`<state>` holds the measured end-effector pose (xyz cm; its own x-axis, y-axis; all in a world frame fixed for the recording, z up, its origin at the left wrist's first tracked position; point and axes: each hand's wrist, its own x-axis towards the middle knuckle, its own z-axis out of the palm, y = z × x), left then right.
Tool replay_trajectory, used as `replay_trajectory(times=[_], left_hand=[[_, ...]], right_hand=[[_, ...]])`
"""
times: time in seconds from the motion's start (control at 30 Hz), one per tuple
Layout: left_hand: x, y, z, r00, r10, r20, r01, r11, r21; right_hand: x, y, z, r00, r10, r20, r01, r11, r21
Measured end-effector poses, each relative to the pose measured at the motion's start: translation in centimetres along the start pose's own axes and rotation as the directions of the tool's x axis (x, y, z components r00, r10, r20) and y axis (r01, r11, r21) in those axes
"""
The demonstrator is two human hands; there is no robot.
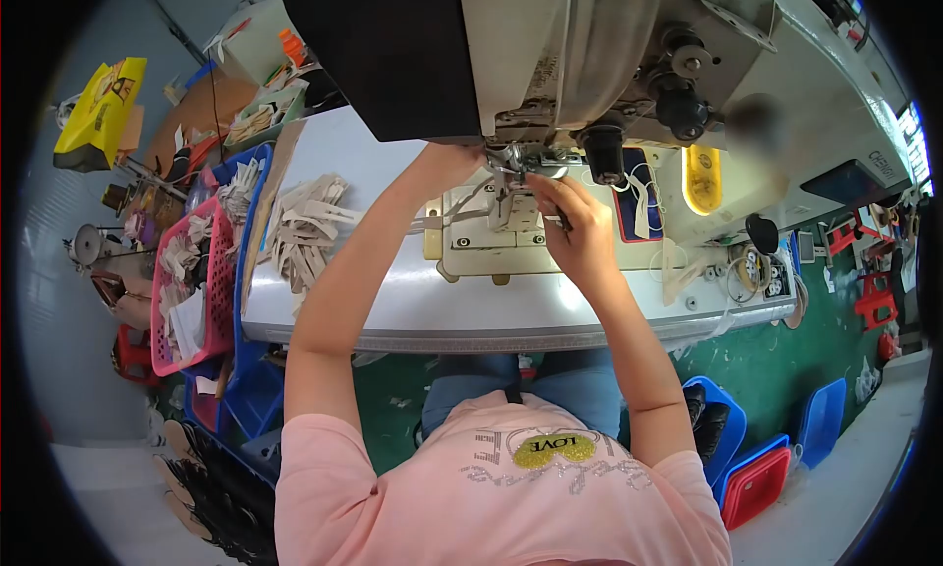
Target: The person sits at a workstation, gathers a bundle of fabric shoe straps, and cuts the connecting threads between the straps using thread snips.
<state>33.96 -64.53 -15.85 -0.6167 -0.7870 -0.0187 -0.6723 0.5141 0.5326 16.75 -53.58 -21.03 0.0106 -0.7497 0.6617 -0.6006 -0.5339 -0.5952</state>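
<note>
A sewing machine (521,35) stands over a white table, its needle area at the upper middle of the view. My left hand (454,163) reaches in beside the needle area from the left, its fingers mostly hidden behind the machine head. Close on the right side of the needle area is my right hand (575,212), fingers bent and drawn together near the presser foot (513,163); anything between them is too small to make out. Pale strips (470,204) run from the needle area toward the left, where a pile of cream fabric pieces (305,227) lies on the table.
A pink basket (218,311) and a blue tray (257,163) with fabric pieces stand left of the table. A yellow dish (701,178) sits on the machine bed at the right. Bobbins (751,269) lie near the right end. Blue and red bins (756,487) stand on the floor.
</note>
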Motion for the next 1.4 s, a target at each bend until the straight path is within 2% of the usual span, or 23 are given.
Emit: replay_trajectory(times=[0.1, 0.2, 0.3, 0.4, 0.43, 0.5, 0.6, 0.73, 0.83, 0.93, 1.03, 1.13, 1.23, 1.33, 1.4], left_hand=[[0.3, -0.2, -0.1, 1.000, 0.007, 0.008, -0.008, 0.993, 0.119], [-0.3, 0.9, -1.3, 1.000, 0.021, 0.007, -0.022, 0.988, 0.150], [-1.3, 1.7, -1.9, 0.998, -0.054, 0.022, 0.058, 0.954, -0.293], [-2.3, 1.8, -1.1, 0.980, -0.157, 0.123, 0.199, 0.790, -0.580], [-2.4, 1.6, -0.6, 0.985, -0.132, 0.115, 0.175, 0.738, -0.652], [-2.3, 0.9, 0.8, 0.992, -0.086, 0.093, 0.126, 0.615, -0.778], [-2.4, -0.3, 1.3, 0.969, -0.008, 0.247, 0.216, 0.517, -0.828], [-3.4, -0.5, 2.9, 0.957, -0.011, 0.290, 0.279, 0.309, -0.909], [-3.7, -0.9, 4.0, 0.973, -0.036, 0.226, 0.228, 0.092, -0.969], [-3.8, 1.1, 5.0, 0.978, -0.187, 0.092, 0.100, 0.035, -0.994], [-4.0, 2.2, 5.8, 0.958, -0.280, -0.053, -0.030, 0.086, -0.996], [-4.1, 2.9, 6.5, 0.925, -0.358, -0.130, -0.113, 0.069, -0.991], [-4.1, 3.1, 7.1, 0.909, -0.393, -0.139, -0.139, 0.029, -0.990], [-4.0, 4.0, 7.7, 0.871, -0.422, -0.253, -0.247, 0.070, -0.967], [-3.9, 4.4, 8.1, 0.842, -0.465, -0.275, -0.268, 0.083, -0.960]], right_hand=[[0.1, -0.1, 0.0, 1.000, -0.017, -0.022, 0.017, 1.000, -0.003], [0.1, 0.2, -0.1, 1.000, -0.025, -0.012, 0.025, 0.999, 0.023], [0.1, 0.3, -0.2, 1.000, -0.030, 0.004, 0.030, 0.999, 0.028], [0.1, 0.5, -0.2, 1.000, -0.028, -0.005, 0.028, 0.997, 0.068], [0.1, 0.4, -0.1, 1.000, -0.025, -0.005, 0.025, 0.998, 0.066], [0.1, 0.3, -0.2, 1.000, -0.018, -0.004, 0.018, 0.998, 0.063], [0.2, 0.0, -0.4, 1.000, -0.008, 0.002, 0.008, 0.997, 0.073], [0.2, 0.4, -0.4, 1.000, -0.025, 0.003, 0.025, 0.993, 0.114], [0.2, 0.7, -0.4, 0.999, -0.038, -0.003, 0.038, 0.990, 0.136], [0.4, 0.6, -0.5, 0.999, -0.031, 0.009, 0.030, 0.992, 0.121], [0.5, 0.4, -0.5, 1.000, -0.020, 0.005, 0.020, 0.996, 0.089], [0.6, -0.1, -0.4, 1.000, -0.012, 0.002, 0.012, 0.998, 0.059], [0.7, -0.2, -0.6, 0.999, 0.015, 0.030, -0.016, 0.999, 0.048], [0.8, -0.6, -0.8, 0.999, 0.033, 0.043, -0.034, 0.999, 0.028], [0.8, -0.7, -1.0, 0.995, 0.067, 0.069, -0.067, 0.998, 0.008]])
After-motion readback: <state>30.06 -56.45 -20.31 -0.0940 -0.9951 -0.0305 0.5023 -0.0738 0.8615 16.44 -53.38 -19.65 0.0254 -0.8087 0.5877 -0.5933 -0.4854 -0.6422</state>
